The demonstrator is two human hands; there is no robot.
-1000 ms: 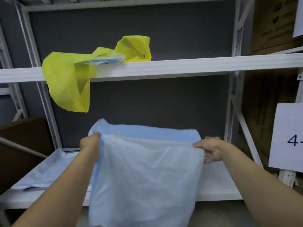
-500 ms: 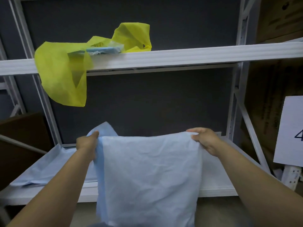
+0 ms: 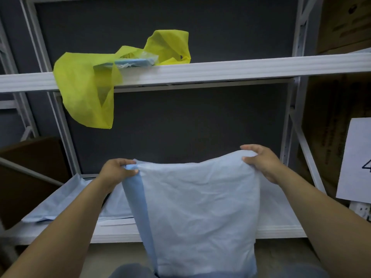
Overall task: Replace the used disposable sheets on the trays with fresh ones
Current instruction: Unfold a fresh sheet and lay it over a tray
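A light blue disposable sheet (image 3: 200, 207) hangs folded in front of the lower white shelf (image 3: 281, 227), its lower edge dropping out of view. My left hand (image 3: 118, 171) pinches its upper left corner. My right hand (image 3: 261, 163) grips the upper right corner from above, fingers curled over the edge. Another blue sheet (image 3: 66, 201) lies spread on the left part of the lower shelf, partly behind my left arm. On the upper shelf (image 3: 241, 70) lies a yellow bag (image 3: 86, 93) with a blue pack (image 3: 132, 62) inside; part of the bag droops over the shelf's front edge.
White rack uprights (image 3: 289, 125) stand at both sides, with a dark grey back panel behind. Cardboard boxes (image 3: 341, 23) fill the neighbouring rack on the right, and a white paper label (image 3: 355, 161) hangs there. A brown box (image 3: 30, 177) sits at the left.
The sheet's folded-over back layer has dropped behind the front one. My right hand has shifted from pinching the side to gripping over the top edge. The view has tilted slightly.
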